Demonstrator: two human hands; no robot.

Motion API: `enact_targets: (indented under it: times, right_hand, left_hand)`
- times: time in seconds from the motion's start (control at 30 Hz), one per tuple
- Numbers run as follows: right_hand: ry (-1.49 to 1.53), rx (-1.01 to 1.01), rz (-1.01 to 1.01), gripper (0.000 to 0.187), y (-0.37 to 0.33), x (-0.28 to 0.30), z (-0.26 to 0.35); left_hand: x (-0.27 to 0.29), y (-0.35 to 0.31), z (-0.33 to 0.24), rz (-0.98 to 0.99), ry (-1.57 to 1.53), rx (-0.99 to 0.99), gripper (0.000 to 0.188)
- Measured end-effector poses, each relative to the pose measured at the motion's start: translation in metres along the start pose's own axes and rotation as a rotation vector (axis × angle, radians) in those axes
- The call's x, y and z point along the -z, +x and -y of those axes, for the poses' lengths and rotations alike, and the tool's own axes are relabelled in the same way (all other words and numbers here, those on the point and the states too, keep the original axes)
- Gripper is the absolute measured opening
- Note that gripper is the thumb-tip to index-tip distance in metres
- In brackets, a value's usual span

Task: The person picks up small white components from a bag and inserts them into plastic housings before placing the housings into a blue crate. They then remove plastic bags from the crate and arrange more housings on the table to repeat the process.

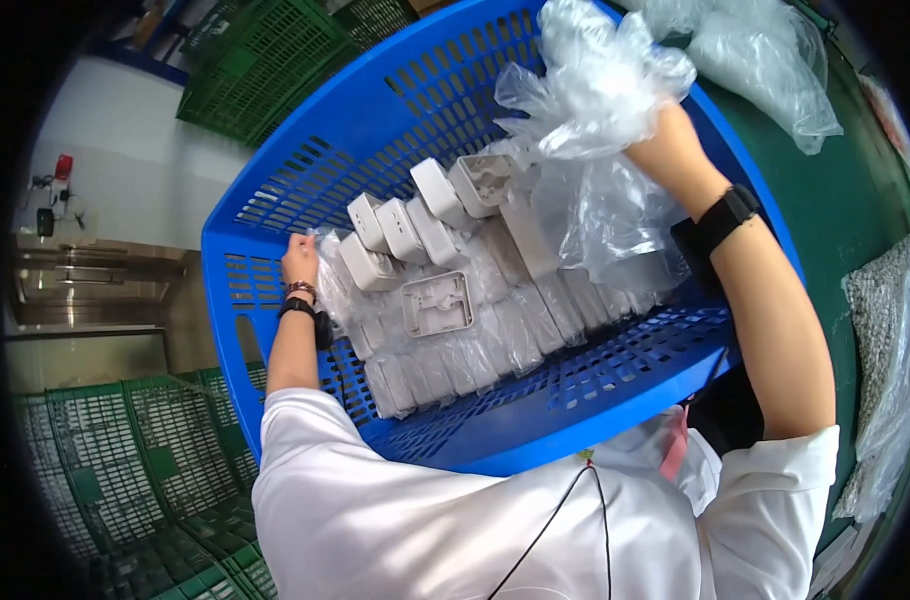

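Our right fingers are clutching crumpled clear plastic; can't tell with our left fingers. Green surface right of the blue basket, green crates and white wall left.

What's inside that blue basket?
The blue basket holds loose pale plastic housings atop rows of bagged pieces. Clear plastic in the right hand blocks part of the view; anything under the rows is covered.

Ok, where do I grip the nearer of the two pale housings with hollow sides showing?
I'd take the nearer housing by two opposite outer walls, coming from above: its hollow side faces up, nothing covers its rim, and the raised walls should pinch more easily than the recessed middle.
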State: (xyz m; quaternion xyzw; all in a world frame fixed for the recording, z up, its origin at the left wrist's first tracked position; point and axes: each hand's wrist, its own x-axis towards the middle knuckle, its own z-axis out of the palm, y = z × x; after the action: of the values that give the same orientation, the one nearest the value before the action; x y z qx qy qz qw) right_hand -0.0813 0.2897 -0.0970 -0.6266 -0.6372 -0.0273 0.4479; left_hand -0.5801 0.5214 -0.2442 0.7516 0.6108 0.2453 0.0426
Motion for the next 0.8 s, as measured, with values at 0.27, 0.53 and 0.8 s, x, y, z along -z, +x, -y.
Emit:
enact_targets:
  times: [0.27, 0.53, 0.8]
  right_hand:
    - [-0.22, 0.232, 0.136, 0.019, 0.002, 0.008, 0.012]
    - [0.027, 0.349, 0.046, 0.047, 0.01, 0.089, 0.059]
    - [-0.226, 0.182, -0.084, 0.049, -0.077, 0.231, 0.105]
  left_hand:
    - [0.132, 0.038, -0.064, -0.292, -0.406, -0.114, 0.022]
    - [0.249, -0.013, -0.301, -0.16, -0.847, -0.442, 0.015]
    - [0.236, -0.114, -0.531, 0.435, -0.976, -1.083, 0.01]
